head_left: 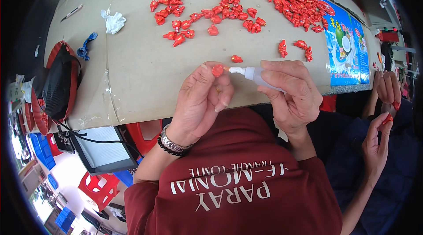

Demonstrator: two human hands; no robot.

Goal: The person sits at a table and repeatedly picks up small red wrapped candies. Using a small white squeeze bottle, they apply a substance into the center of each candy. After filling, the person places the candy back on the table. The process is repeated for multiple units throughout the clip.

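Between the thumb and fingers of my left hand point(200, 96) is a small red plastic figure part point(217, 70). My right hand point(293, 94) grips a translucent white squeeze bottle point(252, 73) lying sideways, its tip pointing left. White wrapping covers the bottle's nozzle point(236, 71); the thin tip reaches the red part or stops just short of it, I cannot tell which. Just beyond my hands a single red piece point(237, 59) rests on the table point(145, 76). Farther off lie several loose red pieces point(224, 9) in a scattered band.
A big heap of red pieces point(293, 1) fills the far right, beside a blue printed sheet point(348, 43). Crumpled tissue point(114, 22), a craft knife point(72, 12) and a black-and-red bag point(64, 81) are at the left. At right, another person's hands point(379, 133) hold red pieces.
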